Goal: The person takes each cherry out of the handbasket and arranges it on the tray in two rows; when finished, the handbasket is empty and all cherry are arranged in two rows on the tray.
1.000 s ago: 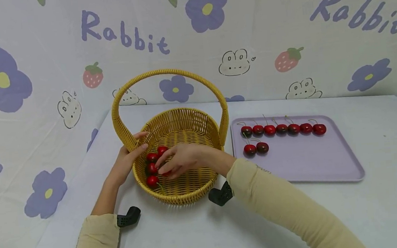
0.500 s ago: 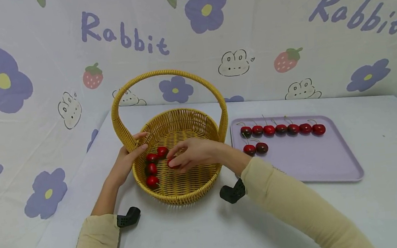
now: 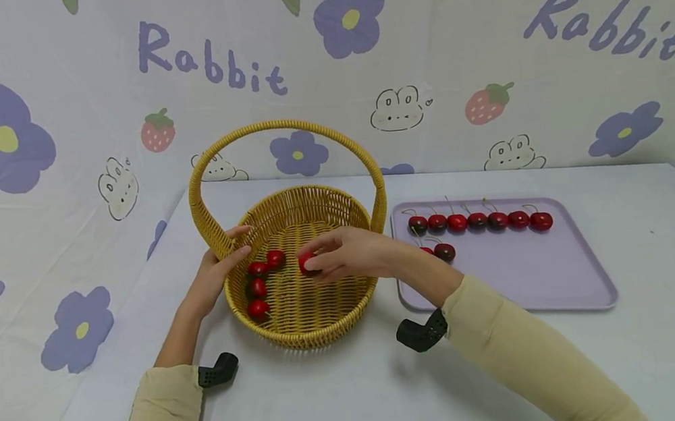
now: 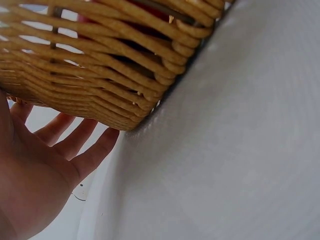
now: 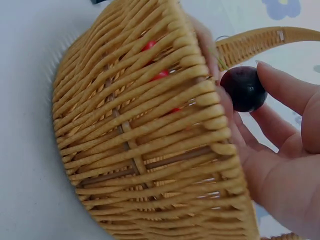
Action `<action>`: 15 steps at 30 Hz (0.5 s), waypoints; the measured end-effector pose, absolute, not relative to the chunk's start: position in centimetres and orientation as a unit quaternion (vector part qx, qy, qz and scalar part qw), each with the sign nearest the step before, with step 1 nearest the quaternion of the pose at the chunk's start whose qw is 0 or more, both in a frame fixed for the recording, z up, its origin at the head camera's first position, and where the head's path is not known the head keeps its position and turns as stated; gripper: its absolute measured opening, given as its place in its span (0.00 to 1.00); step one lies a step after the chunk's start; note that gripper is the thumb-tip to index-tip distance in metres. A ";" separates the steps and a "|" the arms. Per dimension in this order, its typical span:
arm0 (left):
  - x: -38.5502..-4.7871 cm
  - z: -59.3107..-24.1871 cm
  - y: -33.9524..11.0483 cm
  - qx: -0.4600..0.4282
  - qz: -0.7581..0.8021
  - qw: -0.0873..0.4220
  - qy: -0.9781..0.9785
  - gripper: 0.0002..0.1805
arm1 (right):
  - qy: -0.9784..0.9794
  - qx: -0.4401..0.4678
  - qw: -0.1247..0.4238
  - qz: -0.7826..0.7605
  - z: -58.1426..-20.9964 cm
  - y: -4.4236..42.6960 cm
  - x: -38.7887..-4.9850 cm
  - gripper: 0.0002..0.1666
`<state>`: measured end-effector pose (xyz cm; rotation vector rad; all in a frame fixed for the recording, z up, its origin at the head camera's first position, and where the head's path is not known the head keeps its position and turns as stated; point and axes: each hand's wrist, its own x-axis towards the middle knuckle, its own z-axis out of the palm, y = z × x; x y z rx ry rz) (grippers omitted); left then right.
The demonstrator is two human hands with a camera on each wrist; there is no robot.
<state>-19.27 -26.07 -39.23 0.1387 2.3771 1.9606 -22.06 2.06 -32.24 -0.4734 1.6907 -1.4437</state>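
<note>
Since half a second ago, the right hand (image 3: 346,253) has drawn away from the left hand (image 3: 212,277), taking a red cherry (image 3: 306,263) with it. Head view: the right fingers pinch that cherry over the inside of the yellow basket (image 3: 307,339); four other cherries (image 3: 257,288) lie in it, left of these fingers. Farther left, the left hand holds the basket's edge, thumb lapping over. Right of the right fingers, a purple tray (image 3: 515,281) on the bench (image 3: 307,403) bears a row of seven cherries (image 3: 477,221), with two more in front, one partly behind the arm. Left wrist view: the left fingers are spread, tips against the basket's outer wall. Right wrist view: the cherry, dark here, sits between thumb and fingers, just beside the basket's edge.
</note>
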 end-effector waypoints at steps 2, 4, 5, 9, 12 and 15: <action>-19.3 -39.2 -26.0 0.044 0.635 0.029 0.771 0.28 | 0.681 -0.196 0.413 -0.573 -32.1 2.7 -21.9 0.21; -19.3 -39.2 -26.0 0.045 0.635 0.029 0.771 0.28 | 0.683 -0.198 0.408 -0.572 -32.0 3.3 -21.7 0.21; -19.3 -39.3 -26.0 0.045 0.635 0.029 0.771 0.28 | 0.682 -0.198 0.407 -0.575 -31.9 3.7 -21.7 0.21; -19.2 -39.3 -26.0 0.045 0.636 0.027 0.770 0.28 | 0.663 -0.185 0.413 -0.596 -31.6 5.0 -21.3 0.19; -19.2 -39.2 -26.1 0.046 0.635 0.026 0.771 0.28 | 0.642 -0.178 0.420 -0.616 -31.5 6.1 -20.9 0.19; -19.2 -39.2 -26.1 0.048 0.635 0.024 0.771 0.28 | 0.623 -0.176 0.421 -0.636 -31.4 7.2 -20.4 0.21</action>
